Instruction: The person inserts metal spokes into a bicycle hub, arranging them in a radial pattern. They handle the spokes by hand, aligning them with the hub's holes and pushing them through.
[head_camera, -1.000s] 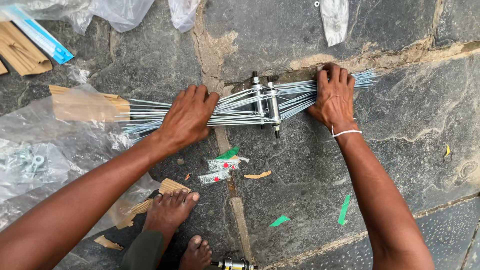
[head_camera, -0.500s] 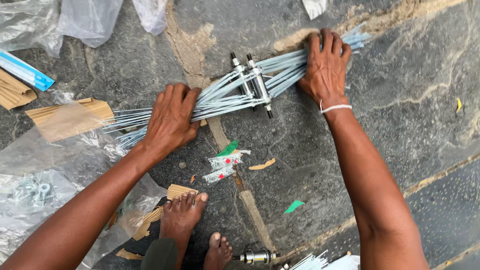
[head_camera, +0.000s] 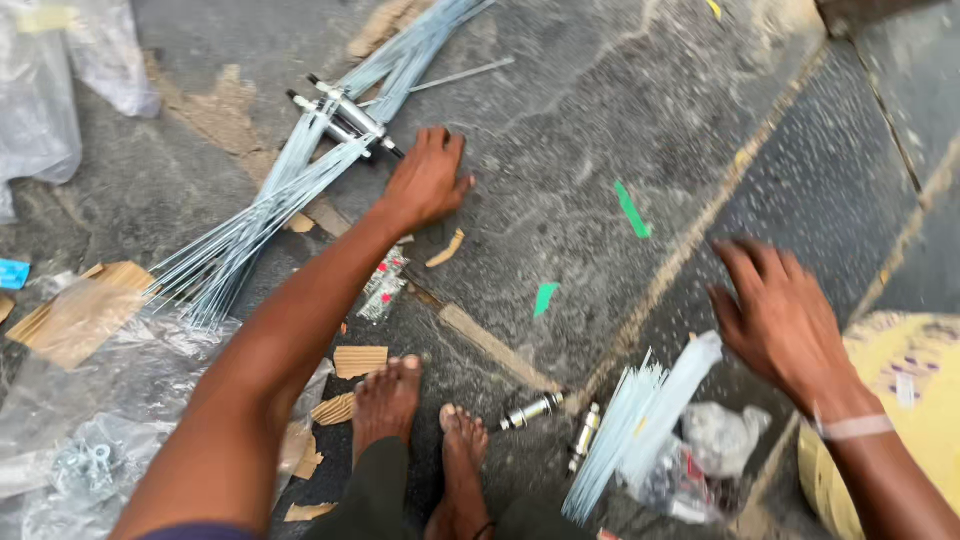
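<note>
Crumpled clear plastic bags (head_camera: 60, 90) lie at the upper left, and a small red-and-white packet (head_camera: 383, 283) sits beside the left forearm. The left hand (head_camera: 425, 180) rests flat and spread on the stone floor (head_camera: 600, 120), touching a hub (head_camera: 345, 115) threaded with a splayed bundle of thin silver spokes (head_camera: 250, 220). The right hand (head_camera: 785, 320) hovers empty, fingers apart, above a second spoke bundle (head_camera: 620, 430) in a plastic sleeve.

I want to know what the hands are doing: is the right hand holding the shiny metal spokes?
No, the right hand hovers open and empty above the stone floor, apart from the bundle of spokes.
</note>
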